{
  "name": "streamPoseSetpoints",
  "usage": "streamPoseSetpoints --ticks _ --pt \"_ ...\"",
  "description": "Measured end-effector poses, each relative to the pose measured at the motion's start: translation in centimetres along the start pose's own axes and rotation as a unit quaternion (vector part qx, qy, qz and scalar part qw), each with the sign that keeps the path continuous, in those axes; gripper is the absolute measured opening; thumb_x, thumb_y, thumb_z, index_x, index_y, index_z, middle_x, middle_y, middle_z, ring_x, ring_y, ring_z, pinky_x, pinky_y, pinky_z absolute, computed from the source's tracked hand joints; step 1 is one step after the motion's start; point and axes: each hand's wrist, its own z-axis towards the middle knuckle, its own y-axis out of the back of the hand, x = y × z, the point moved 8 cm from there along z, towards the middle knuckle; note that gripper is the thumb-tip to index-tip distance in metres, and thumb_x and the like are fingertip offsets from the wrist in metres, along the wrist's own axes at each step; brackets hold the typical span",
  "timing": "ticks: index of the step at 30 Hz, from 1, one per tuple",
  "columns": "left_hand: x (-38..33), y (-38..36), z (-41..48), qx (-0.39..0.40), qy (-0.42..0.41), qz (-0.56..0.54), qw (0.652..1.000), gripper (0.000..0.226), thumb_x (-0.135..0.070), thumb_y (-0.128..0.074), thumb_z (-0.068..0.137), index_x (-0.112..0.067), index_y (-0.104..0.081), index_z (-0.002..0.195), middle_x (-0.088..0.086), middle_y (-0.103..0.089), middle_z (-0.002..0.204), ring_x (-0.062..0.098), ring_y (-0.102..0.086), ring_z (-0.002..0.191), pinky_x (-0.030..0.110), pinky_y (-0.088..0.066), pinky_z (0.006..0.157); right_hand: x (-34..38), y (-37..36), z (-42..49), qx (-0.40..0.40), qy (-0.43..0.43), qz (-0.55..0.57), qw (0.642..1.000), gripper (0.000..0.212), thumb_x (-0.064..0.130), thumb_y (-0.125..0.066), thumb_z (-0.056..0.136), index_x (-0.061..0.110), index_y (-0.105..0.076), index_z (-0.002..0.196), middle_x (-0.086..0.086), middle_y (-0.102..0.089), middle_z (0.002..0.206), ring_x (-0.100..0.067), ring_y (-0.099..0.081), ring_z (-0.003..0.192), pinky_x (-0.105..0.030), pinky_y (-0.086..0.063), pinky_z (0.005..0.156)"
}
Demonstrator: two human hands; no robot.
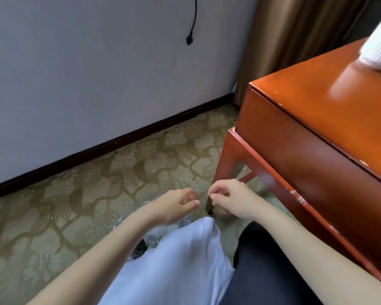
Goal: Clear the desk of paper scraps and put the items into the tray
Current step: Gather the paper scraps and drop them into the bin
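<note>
While your hands are hanging low beside the desk, your left hand is hovering over the carpet, fingers loosely curled, nothing showing in it. Crinkled plastic is peeking out under its wrist, probably a bin liner for scraps. Your right hand is drawing thumb and forefinger together; I cannot tell whether it is pinching anything. No scraps or tray are showing. The red tabletop is carrying something white and blurred.

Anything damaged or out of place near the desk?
Yes. The desk has paint chipped to white along its lower rail. A black cable hangs loose down the wall, its end plugged into nothing. Pale specks dot the carpet by the baseboard.
</note>
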Motion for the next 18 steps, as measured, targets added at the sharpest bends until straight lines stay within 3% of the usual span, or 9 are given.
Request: streamPoseSetpoints --ticks 7,15,18 --pt "-12.5 3.3 -3.5 0.033 -0.097 0.147 0.984 0.033 -0.048 -0.038 0.095 -0.026 -0.053 0.114 -0.005 -0.061 0.116 0.012 -0.058 0.100 0.031 -0.046 0.091 3.4 8.8 -11.4 -0.092 0.050 -0.041 0.994 0.010 0.027 -0.055 0.088 0.028 -0.065 0.086 0.006 -0.067 0.075 0.007 -0.051 0.055 -0.010 -0.039 0.054" --pt "-28.3 1.7 -9.2 0.024 -0.251 0.288 0.924 0.025 -0.045 -0.038 0.094 -0.034 -0.051 0.112 -0.012 -0.061 0.110 0.008 -0.057 0.097 0.034 -0.049 0.086 5.3 17.3 -24.7 -0.187 0.068 -0.120 0.973 0.010 0.029 -0.053 0.092 0.030 -0.063 0.089 0.010 -0.061 0.071 -0.001 -0.054 0.061 -0.016 -0.045 0.056" --pt "-33.7 0.0 -10.6 0.028 -0.310 0.299 0.902 0.025 -0.042 -0.038 0.095 -0.033 -0.050 0.115 -0.012 -0.059 0.113 0.007 -0.057 0.094 0.025 -0.050 0.079 3.6 19.9 -29.8 -0.238 0.043 -0.139 0.960 0.011 0.030 -0.053 0.092 0.032 -0.064 0.091 0.014 -0.061 0.072 0.000 -0.056 0.065 -0.018 -0.047 0.059"
